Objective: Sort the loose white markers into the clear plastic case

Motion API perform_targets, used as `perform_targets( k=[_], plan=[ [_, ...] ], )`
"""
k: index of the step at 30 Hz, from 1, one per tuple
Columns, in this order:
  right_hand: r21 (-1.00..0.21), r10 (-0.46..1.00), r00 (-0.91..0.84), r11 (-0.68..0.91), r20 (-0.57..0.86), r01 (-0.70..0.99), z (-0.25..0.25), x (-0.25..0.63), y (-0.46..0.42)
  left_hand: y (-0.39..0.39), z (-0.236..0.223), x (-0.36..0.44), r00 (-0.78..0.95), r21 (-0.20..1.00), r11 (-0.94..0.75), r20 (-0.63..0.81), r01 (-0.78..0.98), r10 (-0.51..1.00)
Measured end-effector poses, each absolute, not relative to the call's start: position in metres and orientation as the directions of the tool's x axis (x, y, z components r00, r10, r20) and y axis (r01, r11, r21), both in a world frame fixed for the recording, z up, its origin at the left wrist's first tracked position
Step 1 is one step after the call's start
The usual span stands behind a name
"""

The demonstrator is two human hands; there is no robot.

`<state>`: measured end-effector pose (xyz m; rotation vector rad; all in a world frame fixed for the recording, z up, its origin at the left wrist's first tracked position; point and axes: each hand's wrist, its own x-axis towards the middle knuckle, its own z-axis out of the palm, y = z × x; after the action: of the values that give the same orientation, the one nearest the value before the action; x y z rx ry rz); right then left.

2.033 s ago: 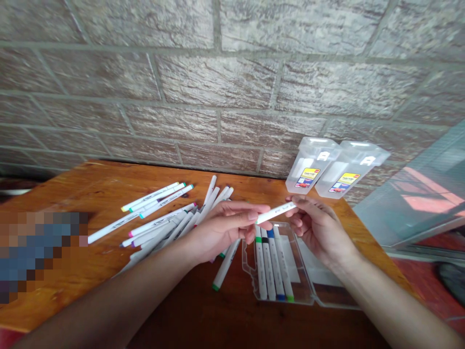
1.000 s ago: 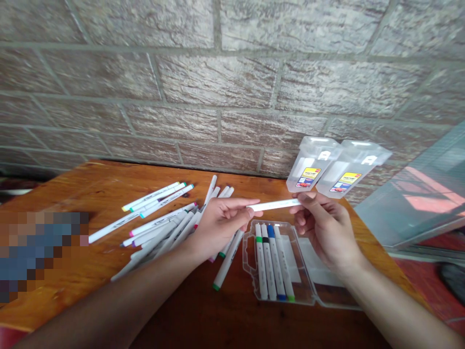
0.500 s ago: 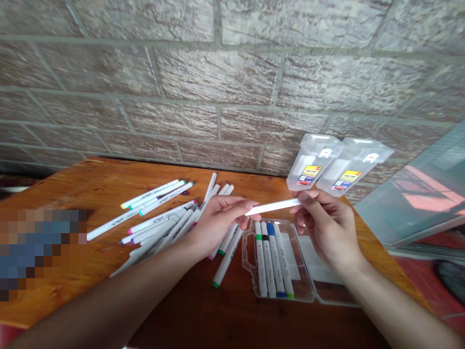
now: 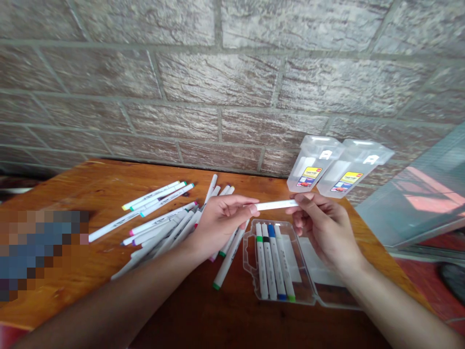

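Both hands hold one white marker point(image 4: 276, 205) level above an open clear plastic case point(image 4: 307, 286). My left hand point(image 4: 221, 225) pinches its left end between thumb and fingers. My right hand point(image 4: 323, 228) pinches its right end. Several markers point(image 4: 274, 261) with green, black and blue caps lie side by side in the case. A loose pile of white markers point(image 4: 163, 223) is spread on the wooden table point(image 4: 109, 179) to the left of my left hand.
Two clear upright marker boxes point(image 4: 337, 167) with yellow labels lean against the brick wall point(image 4: 218, 87) at the back right. A glass surface point(image 4: 421, 194) lies beyond the table's right edge. A blurred patch point(image 4: 39, 252) covers the table's left part.
The marker, first tilted with its left end lower, has been turned nearly level between both hands. The hands have stayed above the case.
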<state>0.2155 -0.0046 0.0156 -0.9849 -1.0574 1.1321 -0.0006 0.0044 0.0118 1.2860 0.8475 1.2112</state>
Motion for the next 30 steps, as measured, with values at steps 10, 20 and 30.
perform_targets(
  k=[10, 20, 30],
  plan=[
    [-0.991, 0.991, -0.007, 0.136, 0.136, 0.0, 0.01, 0.214, -0.004, 0.006, 0.01, -0.001, 0.192, 0.988, -0.142, 0.152, -0.067, 0.97],
    [-0.912, 0.939, -0.061, 0.343, 0.338, 0.226, 0.014, 0.209, -0.013, 0.004, 0.003, 0.0, 0.309, 0.987, -0.148, 0.158, -0.056, 0.938],
    [-0.848, 0.905, -0.208, 0.422, 0.371, 0.322, 0.006, 0.211, -0.017, 0.0, -0.005, -0.001, 0.408, 0.983, -0.18, 0.177, -0.033, 0.896]
  ],
)
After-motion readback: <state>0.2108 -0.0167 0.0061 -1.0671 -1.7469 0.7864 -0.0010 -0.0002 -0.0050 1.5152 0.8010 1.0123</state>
